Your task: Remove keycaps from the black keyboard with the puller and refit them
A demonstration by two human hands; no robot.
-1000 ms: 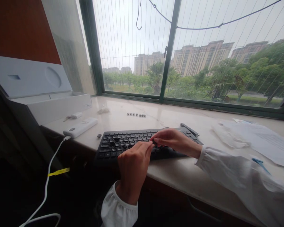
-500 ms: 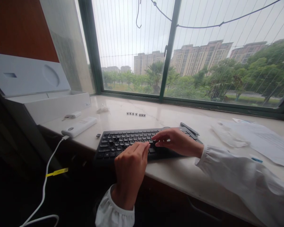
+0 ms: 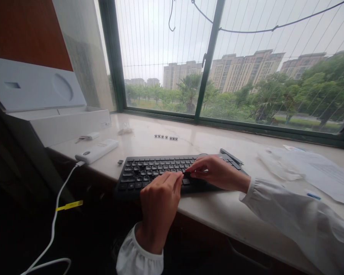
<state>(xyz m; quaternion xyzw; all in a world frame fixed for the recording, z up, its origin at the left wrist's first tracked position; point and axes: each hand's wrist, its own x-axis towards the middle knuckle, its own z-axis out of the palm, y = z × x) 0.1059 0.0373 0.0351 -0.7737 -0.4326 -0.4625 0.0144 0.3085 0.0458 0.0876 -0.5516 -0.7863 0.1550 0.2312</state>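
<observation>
A black keyboard lies near the front edge of the sill, and dark gaps show among its keys at the left. My left hand rests over its front edge, the fingers closed in a pinch. My right hand reaches in from the right, thumb and forefinger pinched together close to the left fingertips. Whatever is between the fingers of either hand is too small to make out. One loose keycap sits beside the keyboard's left corner. Behind it, several small keycaps form a row.
At the left stand an open white box and a white power bank with a white cable. A crumpled clear bag, papers and a small blue item lie at the right. A window frame borders the back.
My right thumb and forefinger have closed together, nearer the left fingertips. The left hand keeps its pinch in about the same place. The whole view has shifted slightly.
</observation>
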